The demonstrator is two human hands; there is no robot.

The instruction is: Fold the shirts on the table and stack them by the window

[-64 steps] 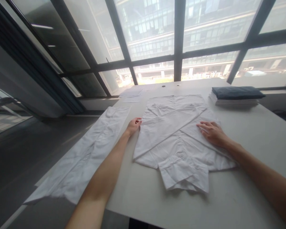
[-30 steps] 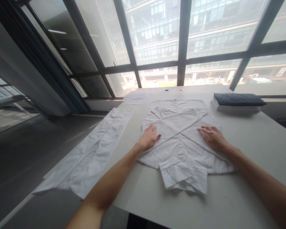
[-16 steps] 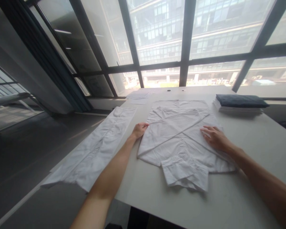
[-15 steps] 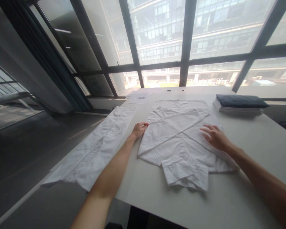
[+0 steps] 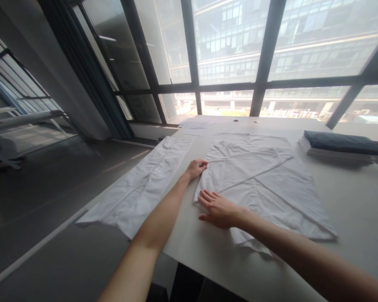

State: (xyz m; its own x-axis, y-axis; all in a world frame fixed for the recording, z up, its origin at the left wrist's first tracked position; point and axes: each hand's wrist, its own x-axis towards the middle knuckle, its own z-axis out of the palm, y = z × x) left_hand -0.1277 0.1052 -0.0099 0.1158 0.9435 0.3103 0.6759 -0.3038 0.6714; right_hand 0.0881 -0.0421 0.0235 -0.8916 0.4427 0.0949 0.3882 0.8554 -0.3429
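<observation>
A white shirt (image 5: 264, 176) lies flat on the pale table (image 5: 353, 197), its sleeves folded across in an X. My left hand (image 5: 196, 168) is at the shirt's left edge, fingers curled onto the cloth. My right hand (image 5: 218, 208) has crossed over to the shirt's near left corner, fingers stretched out flat on the cloth and table. My right forearm lies over the shirt's near edge and hides the collar part.
A second white garment (image 5: 143, 184) hangs over the table's left edge. A stack of folded clothes (image 5: 338, 144) with a dark blue piece on top sits at the far right. Paper sheets (image 5: 195, 124) lie at the far edge, under large windows.
My right hand has moved from the shirt's right side across to its near left corner. My left hand stays at the left edge. The camera has swung left.
</observation>
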